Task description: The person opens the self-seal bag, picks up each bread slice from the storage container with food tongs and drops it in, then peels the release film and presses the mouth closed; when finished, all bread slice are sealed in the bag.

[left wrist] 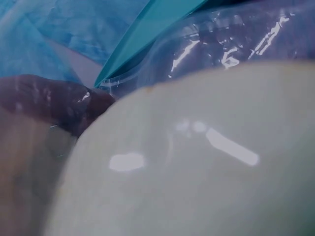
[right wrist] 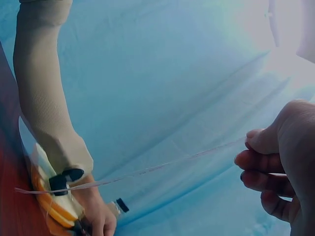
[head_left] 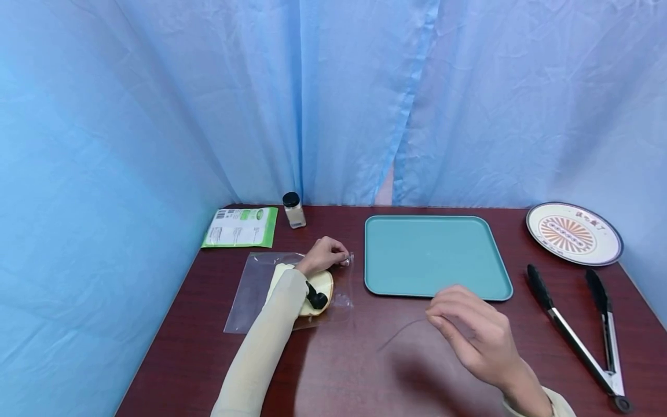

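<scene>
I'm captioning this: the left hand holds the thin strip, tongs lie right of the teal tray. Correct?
Wrong hand: the right hand pinches the thin strip, as the right wrist view shows; the tongs do lie right of the teal tray.

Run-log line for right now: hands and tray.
left hand: grips bag | right hand: pinches strip | tray: right of bag

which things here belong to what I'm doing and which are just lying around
In use:
clear bag, pinched by the left hand
pale food piece
thin strip, pinched by the right hand

Seemingly lying about:
green-edged packet
black-capped jar
teal tray
plate
tongs
</scene>
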Motion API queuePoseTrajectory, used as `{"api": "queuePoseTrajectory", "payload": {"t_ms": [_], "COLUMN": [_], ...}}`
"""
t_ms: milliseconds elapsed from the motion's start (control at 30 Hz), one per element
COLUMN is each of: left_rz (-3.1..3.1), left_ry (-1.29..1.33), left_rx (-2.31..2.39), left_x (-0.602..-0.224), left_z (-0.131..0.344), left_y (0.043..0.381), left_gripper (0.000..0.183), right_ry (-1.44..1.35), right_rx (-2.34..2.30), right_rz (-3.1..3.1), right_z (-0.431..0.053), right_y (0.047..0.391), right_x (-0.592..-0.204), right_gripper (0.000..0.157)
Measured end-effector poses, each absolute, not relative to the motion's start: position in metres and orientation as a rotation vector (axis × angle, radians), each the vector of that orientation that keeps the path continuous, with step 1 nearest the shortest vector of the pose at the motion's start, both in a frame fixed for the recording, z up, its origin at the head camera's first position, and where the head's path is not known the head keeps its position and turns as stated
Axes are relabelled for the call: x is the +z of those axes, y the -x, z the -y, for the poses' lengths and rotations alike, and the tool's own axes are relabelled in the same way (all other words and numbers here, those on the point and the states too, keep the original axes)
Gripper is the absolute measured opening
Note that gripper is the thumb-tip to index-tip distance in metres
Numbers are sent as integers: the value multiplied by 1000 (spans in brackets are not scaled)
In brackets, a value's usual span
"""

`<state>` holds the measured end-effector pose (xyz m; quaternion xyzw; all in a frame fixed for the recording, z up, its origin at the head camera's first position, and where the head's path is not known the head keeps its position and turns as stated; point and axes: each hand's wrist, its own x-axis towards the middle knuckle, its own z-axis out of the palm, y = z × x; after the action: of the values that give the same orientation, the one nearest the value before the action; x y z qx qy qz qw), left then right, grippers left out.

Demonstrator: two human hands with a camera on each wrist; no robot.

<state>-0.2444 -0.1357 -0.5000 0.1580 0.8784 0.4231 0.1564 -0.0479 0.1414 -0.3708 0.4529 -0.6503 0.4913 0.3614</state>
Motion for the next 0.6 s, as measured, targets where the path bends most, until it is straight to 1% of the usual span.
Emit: {"api": "queuePoseTrajectory", "payload": {"t_ms": [133,433,467,600], "left_rz": [-2513,-2512,-2512,-2512], "left_ry": [-447,-451,-451,-451], "left_rx": [1216,1228,1231,1240], "left_x": [-500,-501,-502,-502], "left_z": [136,135,135,136], "left_y": [244,244,244,244], "left_gripper": [16,15,15,15], "right_ry": [-1100,-862,-827,-620], "right_rx": [1313,1370,1366,1334], "right_rz": [1709,1896,1923,2056], "right_z": [-155,-188,-192,-208], "right_y": [45,41,40,38], "right_x": [-377,-394,-397,-413], "right_gripper": [21,4,5,16]}}
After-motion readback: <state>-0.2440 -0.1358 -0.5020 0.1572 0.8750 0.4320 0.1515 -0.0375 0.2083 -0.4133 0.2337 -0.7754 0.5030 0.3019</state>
